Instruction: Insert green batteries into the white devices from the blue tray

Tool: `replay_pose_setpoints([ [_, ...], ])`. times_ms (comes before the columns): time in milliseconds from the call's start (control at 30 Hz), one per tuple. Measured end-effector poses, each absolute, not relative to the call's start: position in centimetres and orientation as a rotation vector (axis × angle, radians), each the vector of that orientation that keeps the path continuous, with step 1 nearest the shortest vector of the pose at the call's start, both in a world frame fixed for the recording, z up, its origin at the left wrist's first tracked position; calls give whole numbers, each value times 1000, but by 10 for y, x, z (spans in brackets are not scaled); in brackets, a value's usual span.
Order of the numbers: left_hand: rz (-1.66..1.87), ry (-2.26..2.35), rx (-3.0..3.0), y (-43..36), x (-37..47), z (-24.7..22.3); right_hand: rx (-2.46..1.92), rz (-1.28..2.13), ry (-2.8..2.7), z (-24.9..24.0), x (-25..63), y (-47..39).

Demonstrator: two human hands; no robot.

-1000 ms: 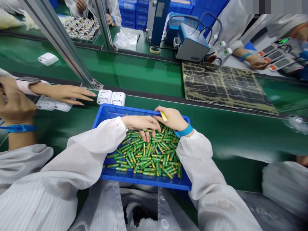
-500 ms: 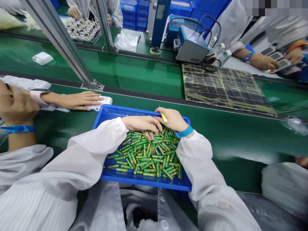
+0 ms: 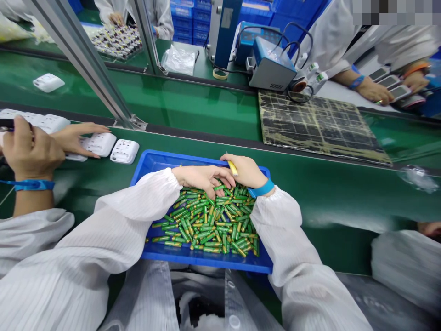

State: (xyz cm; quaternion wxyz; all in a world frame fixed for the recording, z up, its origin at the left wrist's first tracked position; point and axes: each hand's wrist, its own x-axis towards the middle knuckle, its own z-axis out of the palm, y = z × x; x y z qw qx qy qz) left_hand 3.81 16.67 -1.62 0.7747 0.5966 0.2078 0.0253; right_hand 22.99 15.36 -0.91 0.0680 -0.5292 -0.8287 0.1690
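the left hand, half-curled, touches green batteries, hold unclear; the curled right hand holds a yellow tool.

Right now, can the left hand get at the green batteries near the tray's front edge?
Probably yes: the left hand is inside the blue tray, nothing visible covers the green batteries near its front edge, and the right hand sits toward the far side.
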Motion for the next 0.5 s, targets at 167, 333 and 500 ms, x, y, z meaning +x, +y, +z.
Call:
replay_pose_setpoints([
  [167,32,449,1255,167,39,-18,-1628,532,-2498,-6,229,153],
  [333,38,455,1231,166,40,-16,-1615,536,-2489,-7,229,153],
  [500,66,486,1256,165,40,-13,-1612,509,-2503,-9,230,154],
])
